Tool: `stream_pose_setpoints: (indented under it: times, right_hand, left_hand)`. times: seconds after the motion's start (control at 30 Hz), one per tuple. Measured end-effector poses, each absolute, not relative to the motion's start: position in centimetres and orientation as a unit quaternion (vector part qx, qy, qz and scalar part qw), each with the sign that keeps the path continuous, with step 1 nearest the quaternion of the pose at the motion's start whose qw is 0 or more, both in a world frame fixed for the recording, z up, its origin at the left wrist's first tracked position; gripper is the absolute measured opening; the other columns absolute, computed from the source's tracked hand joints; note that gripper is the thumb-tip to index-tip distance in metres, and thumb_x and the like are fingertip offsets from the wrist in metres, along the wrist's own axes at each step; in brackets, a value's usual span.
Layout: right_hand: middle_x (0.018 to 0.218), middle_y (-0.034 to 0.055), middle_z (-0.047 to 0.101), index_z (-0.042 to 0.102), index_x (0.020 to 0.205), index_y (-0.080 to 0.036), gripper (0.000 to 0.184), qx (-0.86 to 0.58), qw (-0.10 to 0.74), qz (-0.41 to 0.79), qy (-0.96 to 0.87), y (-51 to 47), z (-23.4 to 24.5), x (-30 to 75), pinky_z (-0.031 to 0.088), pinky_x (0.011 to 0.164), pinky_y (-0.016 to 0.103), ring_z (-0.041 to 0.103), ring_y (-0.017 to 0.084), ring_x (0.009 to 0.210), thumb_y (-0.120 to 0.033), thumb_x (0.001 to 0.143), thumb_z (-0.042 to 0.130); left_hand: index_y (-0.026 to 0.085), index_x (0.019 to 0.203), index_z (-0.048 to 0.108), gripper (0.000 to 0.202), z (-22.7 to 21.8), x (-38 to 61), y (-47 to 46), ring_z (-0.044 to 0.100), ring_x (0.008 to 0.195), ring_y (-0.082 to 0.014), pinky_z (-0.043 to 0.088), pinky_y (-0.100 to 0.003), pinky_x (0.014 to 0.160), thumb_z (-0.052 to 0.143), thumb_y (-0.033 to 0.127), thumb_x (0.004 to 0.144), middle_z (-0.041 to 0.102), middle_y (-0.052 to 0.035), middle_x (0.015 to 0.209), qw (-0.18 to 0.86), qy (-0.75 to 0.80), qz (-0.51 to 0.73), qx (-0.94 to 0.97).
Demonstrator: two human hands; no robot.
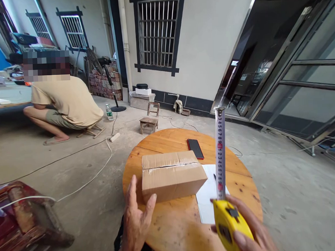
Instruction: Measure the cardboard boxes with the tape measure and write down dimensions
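Note:
A closed cardboard box (172, 175) lies on a round wooden table (162, 140). My left hand (137, 219) is open, its fingers spread beside the box's near left corner, the thumb close to its front face. My right hand (249, 229) grips a yellow tape measure (230, 222) at the lower right. Its blade (220, 149) stands straight up, extended well above the box. A white sheet of paper (209, 195) lies under the box's right end. Behind the box sits a phone in a red case (195, 148).
A person in a tan shirt (69, 100) crouches at the left on the concrete floor. A white cable (86, 181) runs across it. A small wooden stool (150, 120) stands behind the table. Dark red furniture (24, 217) is at the lower left; glass doors (301, 82) at the right.

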State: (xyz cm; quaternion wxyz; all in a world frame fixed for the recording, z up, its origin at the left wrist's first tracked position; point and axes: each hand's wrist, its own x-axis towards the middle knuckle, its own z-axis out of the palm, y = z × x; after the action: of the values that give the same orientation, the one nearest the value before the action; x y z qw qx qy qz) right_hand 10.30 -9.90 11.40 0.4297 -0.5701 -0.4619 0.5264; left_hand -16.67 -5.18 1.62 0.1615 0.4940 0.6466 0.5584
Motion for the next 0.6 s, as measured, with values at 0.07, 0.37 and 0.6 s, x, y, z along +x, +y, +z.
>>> stream_pose_setpoints:
  times: [0.07, 0.37, 0.6]
  right_hand:
    - [0.127, 0.0124, 0.060, 0.046, 0.133, -0.027, 0.078, -0.580, 0.448, 0.492, -0.470, -7.8, 10.9, 10.3, 0.053, 0.082, 0.047, 0.072, 0.033, 0.089, -0.068, 0.069, 0.067]
    - [0.094, 0.0049, 0.067, 0.046, 0.125, -0.026, 0.063, -0.464, 0.465, 0.569, -0.495, -2.7, 11.6, 7.2, 0.052, 0.056, 0.032, 0.072, 0.027, 0.078, -0.058, 0.076, 0.068]
    - [0.100, 0.0067, 0.064, 0.047, 0.120, -0.023, 0.055, -0.431, 0.476, 0.588, -0.493, 0.7, 14.9, 5.3, 0.048, 0.042, 0.024, 0.071, 0.024, 0.072, -0.053, 0.080, 0.068]
  left_hand:
    - [0.024, 0.153, 0.023, 0.076, 0.7, -16.8, -5.3, 0.043, 0.136, -0.0322, 0.038, -0.051, 0.110, 0.054, 0.052, 0.090, 0.042, -0.0138, 0.151, 0.224, 0.653, 0.541, 0.480]
    - [0.018, 0.144, 0.042, 0.063, 3.4, -19.0, -5.2, 0.050, 0.130, -0.0319, 0.042, -0.050, 0.107, 0.039, 0.055, 0.094, 0.053, -0.0148, 0.141, 0.199, 0.704, 0.497, 0.466]
    - [0.020, 0.143, 0.044, 0.058, 3.3, -20.4, -5.7, 0.049, 0.132, -0.0292, 0.042, -0.047, 0.108, 0.045, 0.050, 0.093, 0.053, -0.0118, 0.143, 0.117, 0.675, 0.486, 0.542]
